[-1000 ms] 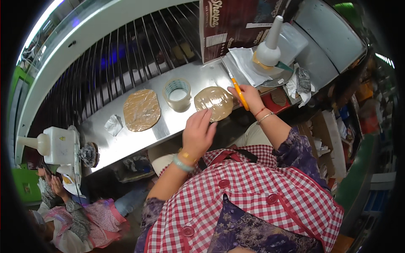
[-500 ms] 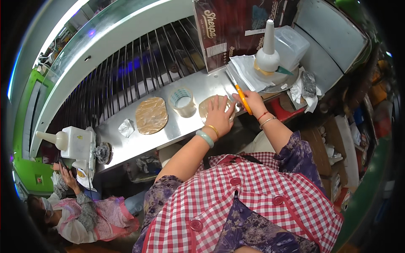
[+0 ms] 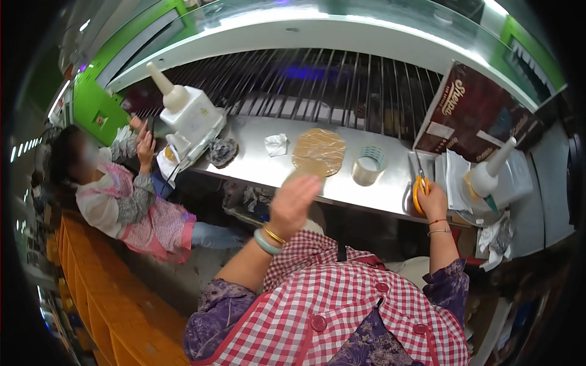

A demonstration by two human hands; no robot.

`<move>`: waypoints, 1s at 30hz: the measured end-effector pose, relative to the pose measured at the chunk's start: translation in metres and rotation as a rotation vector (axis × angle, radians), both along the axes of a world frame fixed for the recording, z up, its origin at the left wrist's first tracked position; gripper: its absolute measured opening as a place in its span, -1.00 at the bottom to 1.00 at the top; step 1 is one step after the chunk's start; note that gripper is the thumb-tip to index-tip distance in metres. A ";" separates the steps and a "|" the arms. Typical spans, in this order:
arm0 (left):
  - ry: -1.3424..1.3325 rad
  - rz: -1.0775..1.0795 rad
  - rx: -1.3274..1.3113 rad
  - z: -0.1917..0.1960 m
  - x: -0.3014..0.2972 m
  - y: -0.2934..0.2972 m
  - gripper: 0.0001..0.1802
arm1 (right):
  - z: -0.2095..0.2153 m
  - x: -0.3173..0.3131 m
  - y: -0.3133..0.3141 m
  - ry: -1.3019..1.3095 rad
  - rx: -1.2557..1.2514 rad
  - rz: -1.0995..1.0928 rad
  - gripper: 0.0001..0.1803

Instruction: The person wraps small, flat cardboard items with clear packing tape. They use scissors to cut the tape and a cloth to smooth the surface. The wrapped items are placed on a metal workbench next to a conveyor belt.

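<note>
Blurred by motion, my left hand (image 3: 296, 202) holds a flat tan oval piece (image 3: 303, 173), which sticks out past its fingertips and overlaps the near edge of another piece. That other tan oval piece (image 3: 319, 149), shiny as if covered in clear film or tape, lies on the metal counter (image 3: 244, 137). My right hand (image 3: 432, 201) is closed around the orange handles of a pair of scissors (image 3: 420, 185) at the counter's right, blades pointing away from me. Between the hands stands a roll of clear tape (image 3: 368, 165). A crumpled white paper (image 3: 276, 145) sits left of the pieces.
A row of dark rollers (image 3: 342, 79) runs behind the counter. At right are a dark red box (image 3: 470, 113), white sheets (image 3: 455, 177) and a white nozzle bottle (image 3: 485, 177). At left stand a square white nozzle bottle (image 3: 192, 116), a dark scrubber (image 3: 223, 152) and a seated co-worker (image 3: 140, 201).
The view has turned left. My left hand has lifted the tan piece from right of the tape roll and carried it left, toward the other piece. My right hand still holds the scissors.
</note>
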State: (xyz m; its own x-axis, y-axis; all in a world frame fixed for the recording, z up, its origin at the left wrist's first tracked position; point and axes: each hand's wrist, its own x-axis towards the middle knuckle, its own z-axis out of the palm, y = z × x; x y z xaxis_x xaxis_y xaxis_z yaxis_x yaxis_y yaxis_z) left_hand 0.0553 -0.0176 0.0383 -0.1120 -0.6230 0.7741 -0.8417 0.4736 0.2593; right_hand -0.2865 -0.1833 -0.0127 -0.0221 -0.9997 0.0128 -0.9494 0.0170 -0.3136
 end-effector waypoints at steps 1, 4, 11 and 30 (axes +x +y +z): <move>-0.053 0.132 -0.022 -0.008 0.022 0.000 -0.54 | 0.002 0.005 -0.002 0.058 0.008 0.016 -0.56; -0.160 0.353 -0.008 -0.023 0.085 -0.008 -0.60 | -0.003 0.017 -0.005 0.095 -0.048 0.031 -0.57; -0.208 0.456 0.386 -0.077 0.141 -0.019 -0.65 | -0.009 0.021 -0.002 0.129 -0.154 0.041 -0.61; 0.557 1.088 0.135 -0.115 0.261 -0.043 -0.50 | -0.024 0.022 0.009 0.287 -0.290 0.064 -0.63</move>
State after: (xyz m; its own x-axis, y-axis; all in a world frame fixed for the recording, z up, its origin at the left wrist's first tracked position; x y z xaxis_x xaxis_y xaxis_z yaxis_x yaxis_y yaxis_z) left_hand 0.3160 -0.0603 -0.0772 0.8409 -0.2643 0.4723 -0.5402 -0.4641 0.7020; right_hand -0.2643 -0.1738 -0.0365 0.0854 -0.9530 0.2908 -0.9953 -0.0950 -0.0189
